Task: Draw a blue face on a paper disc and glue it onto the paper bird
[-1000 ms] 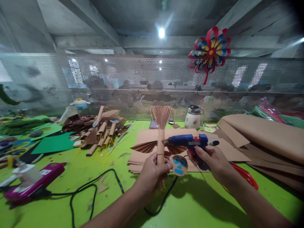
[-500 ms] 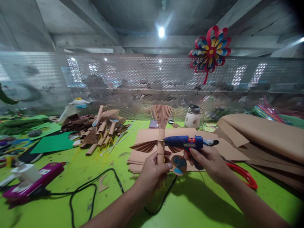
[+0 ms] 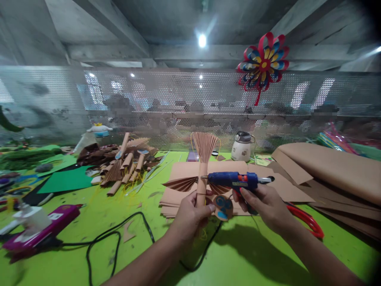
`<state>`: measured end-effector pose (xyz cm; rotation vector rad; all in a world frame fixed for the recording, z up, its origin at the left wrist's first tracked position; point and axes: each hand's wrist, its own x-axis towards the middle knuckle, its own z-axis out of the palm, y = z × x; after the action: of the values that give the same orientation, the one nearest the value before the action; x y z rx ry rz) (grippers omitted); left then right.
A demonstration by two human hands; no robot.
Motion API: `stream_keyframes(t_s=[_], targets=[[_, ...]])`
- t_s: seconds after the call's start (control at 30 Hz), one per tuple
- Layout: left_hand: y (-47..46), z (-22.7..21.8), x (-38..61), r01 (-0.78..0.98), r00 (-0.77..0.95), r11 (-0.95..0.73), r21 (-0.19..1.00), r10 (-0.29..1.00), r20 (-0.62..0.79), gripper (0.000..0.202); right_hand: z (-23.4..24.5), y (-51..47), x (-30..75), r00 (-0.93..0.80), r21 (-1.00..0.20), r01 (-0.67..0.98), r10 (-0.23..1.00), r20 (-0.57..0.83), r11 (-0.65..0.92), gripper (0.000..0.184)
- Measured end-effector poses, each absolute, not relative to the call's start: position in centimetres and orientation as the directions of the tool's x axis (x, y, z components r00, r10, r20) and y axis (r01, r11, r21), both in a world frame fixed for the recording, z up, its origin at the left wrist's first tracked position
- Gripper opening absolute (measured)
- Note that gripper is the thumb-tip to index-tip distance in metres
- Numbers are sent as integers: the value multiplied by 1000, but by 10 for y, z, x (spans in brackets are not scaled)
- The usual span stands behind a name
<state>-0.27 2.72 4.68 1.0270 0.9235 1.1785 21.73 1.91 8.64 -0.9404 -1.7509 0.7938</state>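
Note:
Upright in my left hand is a brown rolled-paper figure with a pleated fan at its top and pleated side wings. My left fingers wrap round its lower tube. A round paper piece with blue shapes sits by my left thumb tip, seemingly pinched there too. My right hand grips a blue glue gun, and a glue stick sticks out of its back. The nozzle tip is at the tube, level with the wings; whether it touches cannot be told.
Stacked brown paper lies behind my hands, and a large paper roll at right. Red-handled scissors rest near my right forearm. A purple power strip and black cord lie left. Finished-looking paper figures pile at back left.
The glue gun and my right hand have shifted slightly to the right. The figure's top tilts a little to the right, and the round piece has turned slightly.

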Motion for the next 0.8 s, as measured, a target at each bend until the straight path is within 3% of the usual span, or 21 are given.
stream_keyframes(t_s=[0.23,0.47,0.8], targets=[[28,49,-2,-285,162,93,954,986,-48,51,85,19,218,-244,-832,269,870,427,484,56],[23,55,-5,-279,161,98,955,985,-55,41,87,21,225,-244,-895,184,901,359,406,54],[24,53,-5,-299,157,104,949,986,-59,49,86,21,224,-257,-897,183,900,351,402,56]])
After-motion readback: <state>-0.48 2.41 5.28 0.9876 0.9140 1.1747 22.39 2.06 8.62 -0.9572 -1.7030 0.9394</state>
